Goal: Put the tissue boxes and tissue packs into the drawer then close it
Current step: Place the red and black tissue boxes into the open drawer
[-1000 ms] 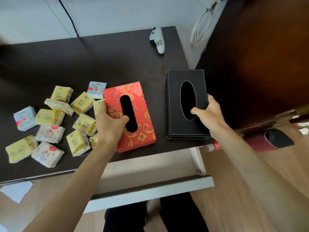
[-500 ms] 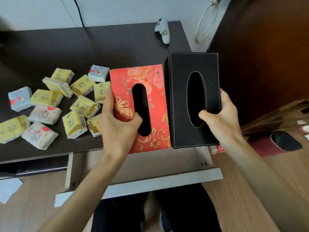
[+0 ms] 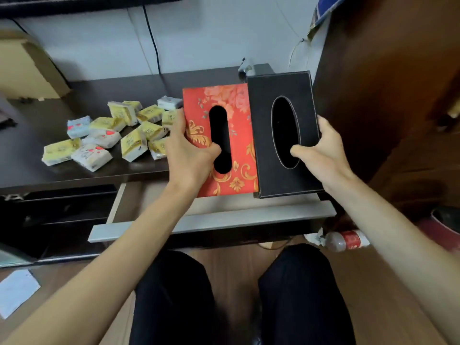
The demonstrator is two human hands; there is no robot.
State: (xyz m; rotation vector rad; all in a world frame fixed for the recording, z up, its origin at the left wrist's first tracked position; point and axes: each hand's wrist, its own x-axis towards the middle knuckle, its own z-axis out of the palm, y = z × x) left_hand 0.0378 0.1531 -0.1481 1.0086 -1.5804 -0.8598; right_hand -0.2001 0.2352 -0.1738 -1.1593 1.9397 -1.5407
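left hand (image 3: 189,155) gripping red tissue box (image 3: 224,95), right hand (image 3: 321,150) black tissue box (image 3: 278,83)

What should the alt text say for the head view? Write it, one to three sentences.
Two bare hands hold tissue boxes above an open drawer: the left hand grips a red box, the right hand a black box. Small tissue packs lie scattered on the dark desk.

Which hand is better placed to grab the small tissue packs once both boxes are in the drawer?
Left. The left hand, holding the red box, is right beside the tissue packs; the right hand is farther.
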